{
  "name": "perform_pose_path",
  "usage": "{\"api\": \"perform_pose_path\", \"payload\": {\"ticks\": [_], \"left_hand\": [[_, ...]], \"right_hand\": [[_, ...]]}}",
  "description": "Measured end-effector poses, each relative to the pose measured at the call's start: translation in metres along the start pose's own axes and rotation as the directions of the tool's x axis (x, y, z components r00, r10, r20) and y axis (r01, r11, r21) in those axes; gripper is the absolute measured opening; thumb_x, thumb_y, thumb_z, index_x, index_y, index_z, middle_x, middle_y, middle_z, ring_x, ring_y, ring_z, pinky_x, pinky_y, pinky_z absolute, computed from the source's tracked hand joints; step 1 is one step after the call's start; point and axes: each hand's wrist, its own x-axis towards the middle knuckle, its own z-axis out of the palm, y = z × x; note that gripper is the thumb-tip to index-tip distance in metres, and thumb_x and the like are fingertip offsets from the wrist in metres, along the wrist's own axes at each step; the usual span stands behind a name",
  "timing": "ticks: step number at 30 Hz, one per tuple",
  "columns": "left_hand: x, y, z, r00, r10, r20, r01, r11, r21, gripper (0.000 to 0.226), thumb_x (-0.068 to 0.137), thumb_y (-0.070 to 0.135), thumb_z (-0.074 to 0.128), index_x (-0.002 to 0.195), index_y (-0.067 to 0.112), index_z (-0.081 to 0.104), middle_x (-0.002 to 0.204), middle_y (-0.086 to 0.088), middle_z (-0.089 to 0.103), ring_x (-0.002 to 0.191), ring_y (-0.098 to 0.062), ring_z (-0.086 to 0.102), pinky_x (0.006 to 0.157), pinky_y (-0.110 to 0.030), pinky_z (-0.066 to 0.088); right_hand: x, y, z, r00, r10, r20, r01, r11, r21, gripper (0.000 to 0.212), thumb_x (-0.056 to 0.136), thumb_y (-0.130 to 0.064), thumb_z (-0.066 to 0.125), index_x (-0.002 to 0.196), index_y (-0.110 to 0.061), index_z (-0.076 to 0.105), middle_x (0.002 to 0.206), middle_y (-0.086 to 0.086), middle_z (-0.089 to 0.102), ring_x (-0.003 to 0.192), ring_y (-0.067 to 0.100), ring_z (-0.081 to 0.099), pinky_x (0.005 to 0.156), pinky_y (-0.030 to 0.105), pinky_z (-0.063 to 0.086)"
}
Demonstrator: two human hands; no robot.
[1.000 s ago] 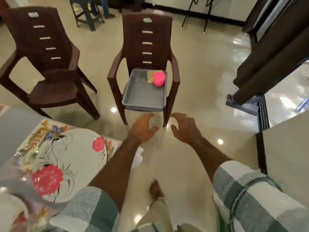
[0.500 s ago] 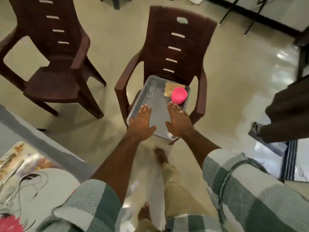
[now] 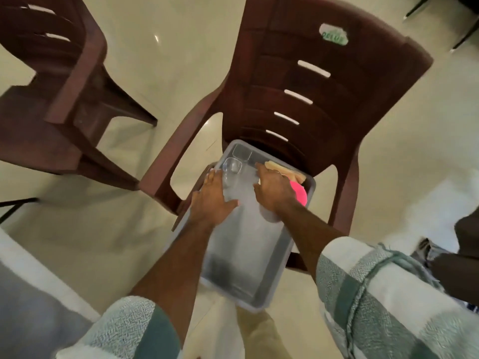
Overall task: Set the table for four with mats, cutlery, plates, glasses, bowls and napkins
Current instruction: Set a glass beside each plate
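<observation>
Glossy cream floor tiles [image 3: 181, 47] surround two brown moulded-plastic armchairs; the nearer chair [image 3: 298, 99] carries a grey rectangular plastic tray [image 3: 261, 257] on its seat. Since a second ago both hands have advanced from short of the tray to its far end, which suggests the last items are being collected. Left hand [image 3: 211, 196], fingers extended, is beside a clear square-walled glass [image 3: 231, 168]. Right hand [image 3: 274, 189] covers a pink bowl [image 3: 300, 191] near tan folded napkins [image 3: 285, 171]; its grip cannot be determined.

Open tray floor [image 3: 246, 250] between chair arms [image 3: 166, 161]; glasses [image 3: 233, 167], seemingly two, crowding far corner.
</observation>
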Motion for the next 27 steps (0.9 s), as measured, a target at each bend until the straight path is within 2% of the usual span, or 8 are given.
{"api": "perform_pose_path", "payload": {"ticks": [3, 6, 9, 13, 16, 20, 25, 27], "left_hand": [[0.038, 0.005, 0.008, 0.991, -0.126, -0.052, 0.119, 0.985, -0.122, 0.094, 0.077, 0.056, 0.078, 0.152, 0.025, 0.03, 0.141, -0.006, 0.056, 0.125, -0.032, 0.058, 0.106, -0.051, 0.047], [0.069, 0.006, 0.017, 0.976, -0.202, -0.081, 0.189, 0.971, -0.148, 0.093, 0.072, 0.06, 0.08, 0.146, 0.022, 0.039, 0.131, -0.006, 0.062, 0.114, -0.031, 0.064, 0.099, -0.049, 0.053], [0.094, 0.004, 0.031, 0.967, -0.245, -0.074, 0.228, 0.955, -0.188, 0.098, 0.065, 0.061, 0.084, 0.144, 0.022, 0.041, 0.133, -0.005, 0.06, 0.118, -0.029, 0.062, 0.101, -0.047, 0.052], [0.116, -0.002, 0.049, 0.97, -0.234, -0.068, 0.214, 0.952, -0.221, 0.103, 0.064, 0.056, 0.087, 0.146, 0.021, 0.037, 0.142, -0.005, 0.052, 0.127, -0.028, 0.055, 0.103, -0.043, 0.049], [0.126, -0.002, 0.06, 0.952, -0.297, -0.073, 0.271, 0.929, -0.252, 0.102, 0.059, 0.065, 0.084, 0.142, 0.026, 0.04, 0.135, -0.002, 0.057, 0.123, -0.027, 0.059, 0.101, -0.046, 0.052], [0.139, -0.004, 0.077, 0.946, -0.319, -0.062, 0.29, 0.914, -0.284, 0.099, 0.067, 0.06, 0.084, 0.146, 0.024, 0.036, 0.142, -0.002, 0.051, 0.129, -0.027, 0.053, 0.108, -0.044, 0.046], [0.151, 0.003, 0.087, 0.915, -0.374, -0.151, 0.331, 0.91, -0.249, 0.093, 0.074, 0.062, 0.077, 0.147, 0.021, 0.037, 0.144, -0.004, 0.05, 0.132, -0.026, 0.051, 0.11, -0.041, 0.041], [0.147, 0.003, 0.087, 0.91, -0.366, -0.197, 0.315, 0.916, -0.249, 0.088, 0.074, 0.058, 0.08, 0.144, 0.018, 0.044, 0.14, -0.005, 0.054, 0.128, -0.026, 0.055, 0.105, -0.039, 0.045]], "right_hand": [[0.049, 0.012, 0.013, 0.999, 0.015, 0.031, -0.016, 0.999, 0.028, 0.052, 0.095, -0.026, 0.058, 0.144, -0.017, 0.044, 0.133, 0.012, 0.06, 0.12, 0.033, 0.058, 0.101, 0.043, 0.048], [0.087, 0.017, 0.027, 0.999, 0.019, 0.046, -0.021, 0.999, 0.048, 0.056, 0.093, -0.025, 0.064, 0.144, -0.014, 0.042, 0.141, 0.011, 0.051, 0.128, 0.031, 0.051, 0.105, 0.044, 0.045], [0.121, 0.02, 0.038, 0.996, 0.053, 0.071, -0.058, 0.996, 0.072, 0.069, 0.092, -0.022, 0.068, 0.15, -0.016, 0.033, 0.148, 0.01, 0.041, 0.133, 0.031, 0.045, 0.106, 0.044, 0.046], [0.149, 0.021, 0.052, 0.995, 0.013, 0.096, -0.021, 0.996, 0.083, 0.081, 0.086, -0.016, 0.072, 0.153, -0.018, 0.026, 0.154, 0.009, 0.037, 0.138, 0.032, 0.04, 0.108, 0.046, 0.043], [0.162, 0.02, 0.063, 0.991, 0.017, 0.129, -0.028, 0.996, 0.088, 0.085, 0.083, -0.012, 0.072, 0.153, -0.021, 0.025, 0.153, 0.008, 0.039, 0.137, 0.032, 0.041, 0.106, 0.049, 0.045], [0.175, 0.019, 0.073, 0.993, 0.017, 0.115, -0.027, 0.996, 0.089, 0.083, 0.083, -0.018, 0.075, 0.151, -0.022, 0.027, 0.148, 0.008, 0.044, 0.132, 0.031, 0.045, 0.102, 0.053, 0.048], [0.182, 0.02, 0.081, 0.993, 0.026, 0.114, -0.039, 0.994, 0.107, 0.09, 0.076, -0.02, 0.085, 0.147, -0.02, 0.03, 0.145, 0.009, 0.043, 0.13, 0.031, 0.046, 0.1, 0.049, 0.05], [0.181, 0.019, 0.081, 0.993, 0.053, 0.104, -0.07, 0.984, 0.165, 0.086, 0.075, -0.021, 0.084, 0.143, -0.021, 0.032, 0.141, 0.009, 0.047, 0.127, 0.031, 0.05, 0.098, 0.05, 0.052]]}}
